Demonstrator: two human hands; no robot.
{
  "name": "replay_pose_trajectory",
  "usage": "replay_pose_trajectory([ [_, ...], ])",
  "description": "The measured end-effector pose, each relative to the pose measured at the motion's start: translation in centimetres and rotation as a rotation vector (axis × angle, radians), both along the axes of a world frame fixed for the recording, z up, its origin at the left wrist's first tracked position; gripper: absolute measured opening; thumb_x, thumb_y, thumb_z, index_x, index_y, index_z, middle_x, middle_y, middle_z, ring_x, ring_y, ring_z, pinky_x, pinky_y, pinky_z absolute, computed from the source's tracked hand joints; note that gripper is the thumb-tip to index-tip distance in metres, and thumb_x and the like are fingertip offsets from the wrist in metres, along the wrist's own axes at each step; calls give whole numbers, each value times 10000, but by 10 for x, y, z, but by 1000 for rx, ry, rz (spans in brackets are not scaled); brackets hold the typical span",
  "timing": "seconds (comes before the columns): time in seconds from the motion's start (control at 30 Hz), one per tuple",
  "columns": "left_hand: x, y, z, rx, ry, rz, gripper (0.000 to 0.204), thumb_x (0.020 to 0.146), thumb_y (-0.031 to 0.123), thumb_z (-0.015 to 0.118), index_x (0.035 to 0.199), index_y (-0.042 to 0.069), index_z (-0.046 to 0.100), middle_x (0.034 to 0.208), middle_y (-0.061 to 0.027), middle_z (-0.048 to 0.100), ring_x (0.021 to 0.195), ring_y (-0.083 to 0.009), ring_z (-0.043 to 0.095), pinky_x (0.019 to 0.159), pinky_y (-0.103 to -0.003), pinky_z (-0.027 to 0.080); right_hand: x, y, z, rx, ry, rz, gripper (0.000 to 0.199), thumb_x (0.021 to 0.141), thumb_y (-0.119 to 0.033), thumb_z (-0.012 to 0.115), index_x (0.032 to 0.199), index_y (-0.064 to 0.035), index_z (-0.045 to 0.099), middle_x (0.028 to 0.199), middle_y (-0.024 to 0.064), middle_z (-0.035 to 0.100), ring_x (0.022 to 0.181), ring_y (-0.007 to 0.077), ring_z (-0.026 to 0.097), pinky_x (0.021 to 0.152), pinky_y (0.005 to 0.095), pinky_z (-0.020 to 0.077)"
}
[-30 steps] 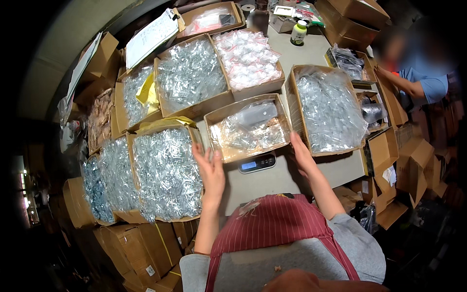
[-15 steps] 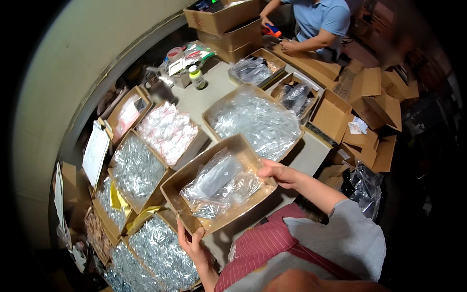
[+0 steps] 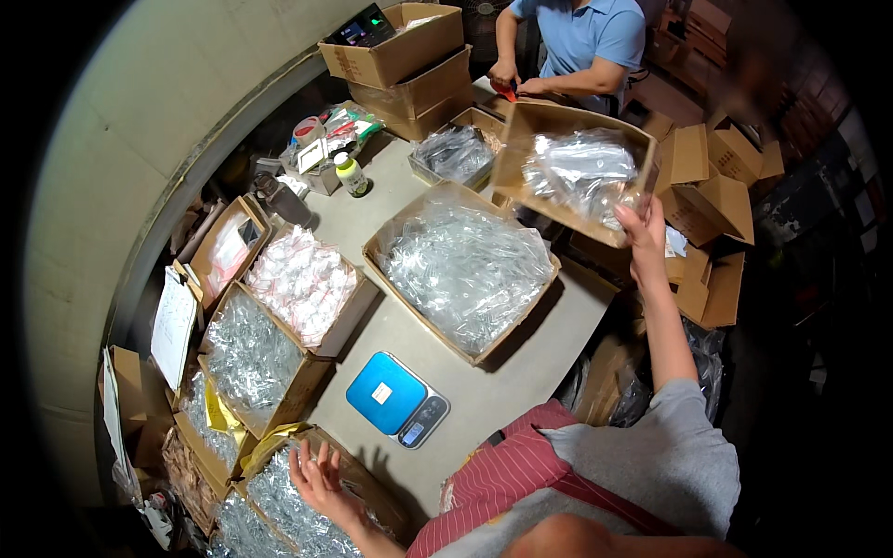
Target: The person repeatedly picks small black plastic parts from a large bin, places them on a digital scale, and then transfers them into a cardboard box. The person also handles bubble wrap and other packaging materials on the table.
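Nearest the person, the left hand (image 3: 321, 472) hovers with fingers spread and empty over a cardboard carton of clear packets (image 3: 298, 507) at the table's near left corner. Just beyond it a blue scale (image 3: 395, 398) sits bare on the grey table (image 3: 502, 391). Behind the scale a large open box (image 3: 465, 270) is heaped with clear plastic bags, and to its left stand a box of pink-and-white packets (image 3: 299, 284) and a box of shiny clear packets (image 3: 249, 358). Out to the right, the right hand (image 3: 644, 237) grips the near lower edge of a shallow cardboard box (image 3: 572, 167), fingers closed on its rim; the box is held up in the air, tilted, beyond the table's right edge, with a few clear bags inside. Farther off lies a small tray of dark-tinted bags (image 3: 456, 153), whose contents are hard to tell, and a stack of closed cartons (image 3: 405, 60). Half a second earlier both hands held the shallow box low over the table; now the left has let go and the box has swung up and away to the right.
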State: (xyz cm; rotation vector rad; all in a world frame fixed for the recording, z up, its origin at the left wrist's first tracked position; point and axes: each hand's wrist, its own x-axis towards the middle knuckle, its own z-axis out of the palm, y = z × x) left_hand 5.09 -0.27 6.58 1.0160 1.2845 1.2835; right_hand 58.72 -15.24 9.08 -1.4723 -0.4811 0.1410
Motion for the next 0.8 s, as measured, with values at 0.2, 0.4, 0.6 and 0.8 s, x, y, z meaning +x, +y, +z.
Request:
replay_pose_trajectory([
  [0.2, -41, 7, -24, 54, 77, 103, 614, 954, 209, 611, 1451, -15, 330, 1469, -221, 397, 1191, -364, 580, 950, -405, 517, 77, 22, -61, -618, -532, -366, 1054, 641, -448, 854, 1403, 27, 303, 1328, 283, 459, 1194, 438, 506, 977, 473, 442],
  [0.4, -57, 0, -22, 30, 207, 179, 573, 943, 122, 582, 1444, -3, 334, 1464, -199, 381, 1203, -317, 577, 963, -405, 517, 91, 39, -66, -697, -688, -340, 1031, 644, -422, 845, 1401, 3, 288, 1328, 260, 449, 1209, 441, 480, 979, 491, 436],
  [0.6, -102, -15, -53, 88, 331, 301, 490, 955, 78, 553, 1405, -14, 383, 1424, -156, 406, 1166, -289, 594, 940, -374, 526, 92, 40, -57, -645, -981, -274, 1029, 553, -293, 900, 1371, 2, 349, 1253, 239, 497, 1160, 435, 498, 994, 489, 418],
  [0.8, -103, -28, -60, 110, 311, 287, 485, 958, 34, 484, 1418, -34, 346, 1409, -178, 397, 1199, -329, 570, 1024, -408, 486, 93, 24, -29, -644, -1065, -262, 1003, 533, -255, 905, 1349, 4, 382, 1235, 224, 512, 1138, 421, 505, 998, 469, 414],
])
